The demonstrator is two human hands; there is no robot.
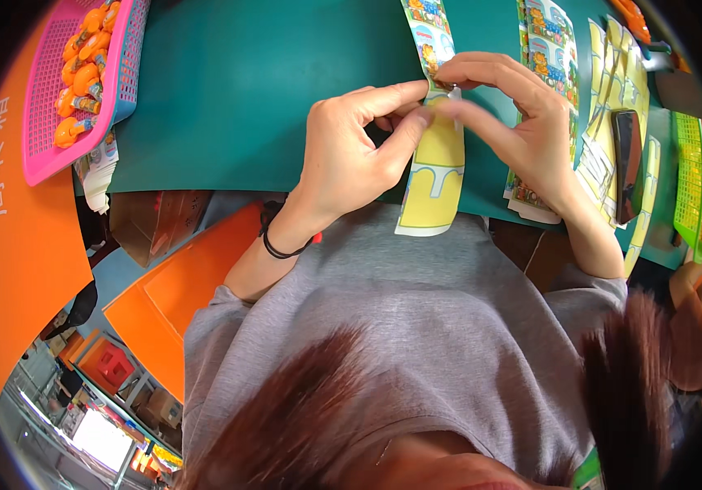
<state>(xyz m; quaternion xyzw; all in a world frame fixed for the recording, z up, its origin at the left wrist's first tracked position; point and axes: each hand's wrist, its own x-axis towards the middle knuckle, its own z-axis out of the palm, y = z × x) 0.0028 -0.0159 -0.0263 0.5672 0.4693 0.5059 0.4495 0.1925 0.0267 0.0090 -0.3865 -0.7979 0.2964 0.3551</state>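
Note:
A long strip of stickers (pixel 439 147) hangs in front of me. Its upper part carries colourful cartoon prints, while the lower part is a plain yellow backing with pale blue-edged cut-outs. My left hand (pixel 359 147) pinches the strip's left edge between thumb and forefinger. From the other side, my right hand (pixel 527 114) has its forefinger and thumb closed in on the same spot, where print meets yellow. The right thumb is smeared by motion. Something small and dark lies at those fingertips, too hidden to name.
A pink basket (pixel 34 122) with several small orange toys (pixel 87 80) stands at the left. More printed strips (pixel 549 49) and yellow strips (pixel 612 73) lie right on the green table (pixel 228 98), with a dark oblong object (pixel 626 163). A lime-green basket (pixel 692 188) is farther right.

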